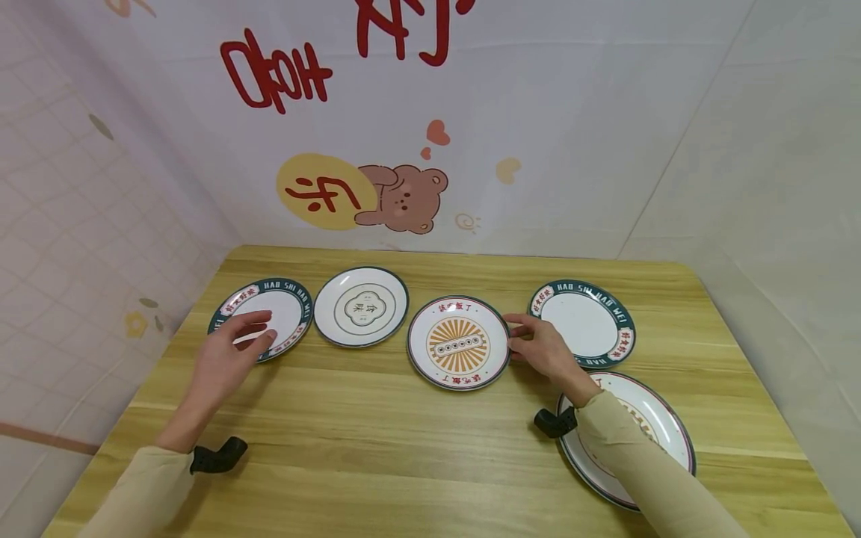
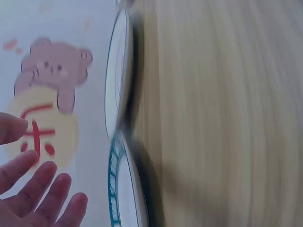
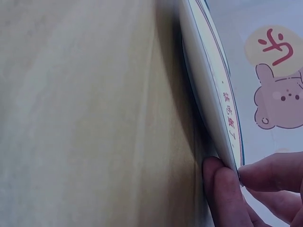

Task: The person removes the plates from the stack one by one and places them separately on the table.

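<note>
My right hand pinches the right rim of a white plate with an orange sunburst and red lettering. In the right wrist view, the thumb presses the top of that plate while curled fingers sit under its edge. My left hand hovers over a green-rimmed plate at the far left, its fingers loosely spread and holding nothing. Between these two plates lies a white plate with a small flower-shaped emblem. The left wrist view has the left hand apart from the plates.
A second green-rimmed plate lies right of the right hand. Closer to me, a larger sunburst plate is partly covered by the right sleeve. The wooden table meets a printed backdrop behind the plates.
</note>
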A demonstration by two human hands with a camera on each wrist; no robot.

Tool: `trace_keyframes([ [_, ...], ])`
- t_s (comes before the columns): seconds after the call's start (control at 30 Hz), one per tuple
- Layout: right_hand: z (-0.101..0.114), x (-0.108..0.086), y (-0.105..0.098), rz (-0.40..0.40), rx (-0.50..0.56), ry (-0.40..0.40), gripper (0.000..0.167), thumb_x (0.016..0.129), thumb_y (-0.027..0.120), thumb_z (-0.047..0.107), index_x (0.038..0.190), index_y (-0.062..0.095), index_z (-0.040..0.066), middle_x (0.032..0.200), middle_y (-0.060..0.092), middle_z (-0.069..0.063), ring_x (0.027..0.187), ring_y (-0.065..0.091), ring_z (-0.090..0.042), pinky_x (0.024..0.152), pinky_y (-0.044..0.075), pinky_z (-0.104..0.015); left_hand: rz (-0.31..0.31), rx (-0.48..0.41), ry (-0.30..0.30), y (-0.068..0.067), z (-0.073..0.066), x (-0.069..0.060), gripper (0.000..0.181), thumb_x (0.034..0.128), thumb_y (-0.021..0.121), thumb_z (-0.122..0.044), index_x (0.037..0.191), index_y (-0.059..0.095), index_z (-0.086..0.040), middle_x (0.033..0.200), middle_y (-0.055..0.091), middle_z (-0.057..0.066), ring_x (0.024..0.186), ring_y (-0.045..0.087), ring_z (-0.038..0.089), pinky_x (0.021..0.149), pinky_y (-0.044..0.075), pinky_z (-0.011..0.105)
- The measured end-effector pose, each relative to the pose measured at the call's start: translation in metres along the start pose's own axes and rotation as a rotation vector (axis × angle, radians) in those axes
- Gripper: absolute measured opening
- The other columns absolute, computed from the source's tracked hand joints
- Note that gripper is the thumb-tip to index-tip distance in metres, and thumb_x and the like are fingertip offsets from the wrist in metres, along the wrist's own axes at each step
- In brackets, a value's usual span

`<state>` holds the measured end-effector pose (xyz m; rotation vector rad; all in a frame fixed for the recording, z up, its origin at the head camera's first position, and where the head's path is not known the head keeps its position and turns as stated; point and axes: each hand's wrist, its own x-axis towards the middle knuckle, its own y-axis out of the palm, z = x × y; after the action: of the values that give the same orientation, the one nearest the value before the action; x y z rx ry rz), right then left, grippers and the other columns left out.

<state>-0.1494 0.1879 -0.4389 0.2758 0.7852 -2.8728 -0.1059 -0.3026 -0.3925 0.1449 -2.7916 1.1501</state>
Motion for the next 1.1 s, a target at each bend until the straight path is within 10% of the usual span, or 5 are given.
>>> trace_keyframes([
  [0.53, 0.000, -0.011, -0.002, 0.037, 0.007, -0.016, 0.052, 0.100, 0.062, 0.002, 0.149, 0.047, -0.006, 0.124, 0.062, -0.029, 0.094, 0.070, -0.025, 0.080, 0.065, -0.034, 0.212, -0.241, -0.004, 0.068, -0.064, -0.009, 0.052, 0.1007, 0.068, -0.014, 0.148, 0.051, -0.001, 0.139, 0.060, 0.020, 0.124, 0.062, 0.034, 0.100, 0.057, 0.042],
  [1.1, 0.001, -0.016, -0.001, 0.046, 0.062, 0.002, 0.049, 0.099, 0.062, 0.000, 0.145, 0.049, -0.010, 0.118, 0.062, -0.027, 0.082, 0.073, -0.023, 0.074, 0.065, -0.033, 0.428, -0.387, -0.108, 0.132, -0.090, -0.017, 0.061, 0.0975, 0.069, -0.008, 0.152, 0.044, 0.004, 0.148, 0.054, 0.021, 0.125, 0.064, 0.030, 0.105, 0.054, 0.040],
])
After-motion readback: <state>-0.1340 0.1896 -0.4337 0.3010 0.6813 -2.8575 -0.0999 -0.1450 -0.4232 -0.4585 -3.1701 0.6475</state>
